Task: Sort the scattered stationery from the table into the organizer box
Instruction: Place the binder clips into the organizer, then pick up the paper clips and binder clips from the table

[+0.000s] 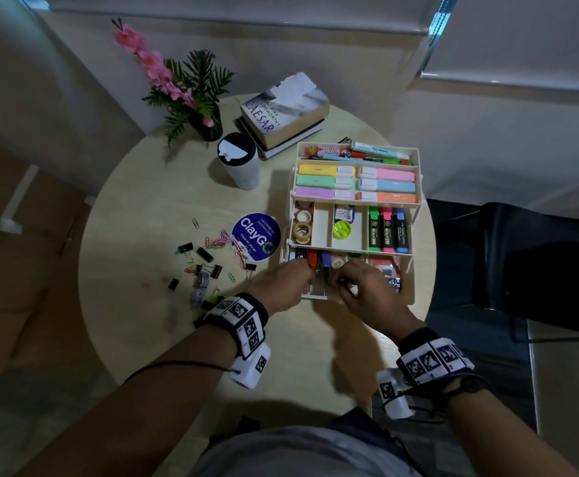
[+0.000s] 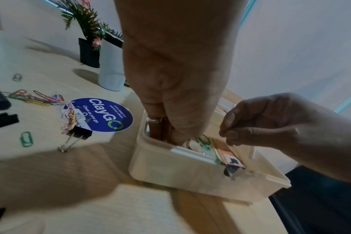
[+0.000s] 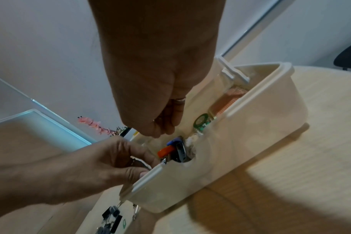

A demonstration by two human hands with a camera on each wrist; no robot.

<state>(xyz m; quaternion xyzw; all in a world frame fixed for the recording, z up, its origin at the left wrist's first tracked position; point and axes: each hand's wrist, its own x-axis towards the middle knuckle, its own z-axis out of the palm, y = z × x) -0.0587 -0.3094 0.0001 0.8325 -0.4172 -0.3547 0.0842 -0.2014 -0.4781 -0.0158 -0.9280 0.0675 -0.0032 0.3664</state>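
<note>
A tiered organizer box [image 1: 415, 156] stands at the table's right edge. Both hands dip into its lowest tray: the left hand [image 1: 281, 282] has fingers curled inside, contents unclear; the right hand [image 1: 363, 290] pinches something too small to identify. Clips [image 1: 208, 266] near the left edge could be overlooked, or knocked off by a forearm.

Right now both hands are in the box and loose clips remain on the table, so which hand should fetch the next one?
Probably the left hand: the black binder clips and coloured paper clips lie left of the cream plastic organizer box, on its side. The right hand would have to cross over.
</note>
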